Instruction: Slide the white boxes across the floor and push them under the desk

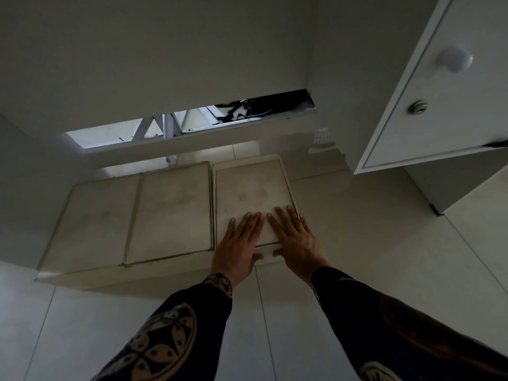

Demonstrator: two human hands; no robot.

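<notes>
While both hands press flat, rightmost white box (pixel 253 193)

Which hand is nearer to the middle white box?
Left. The left hand lies on the right box close beside the middle box; the right hand lies farther right.

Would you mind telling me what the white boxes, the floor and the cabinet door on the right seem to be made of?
The white boxes look like matte cardboard or thin board: dull, smudged lids with raised rims, though I can't be sure. The floor appears to be glossy white tile, with thin joint lines and soft reflections. The cabinet door looks like painted or laminated wood board with a smooth satin face, a round knob and a metal lock.
</notes>
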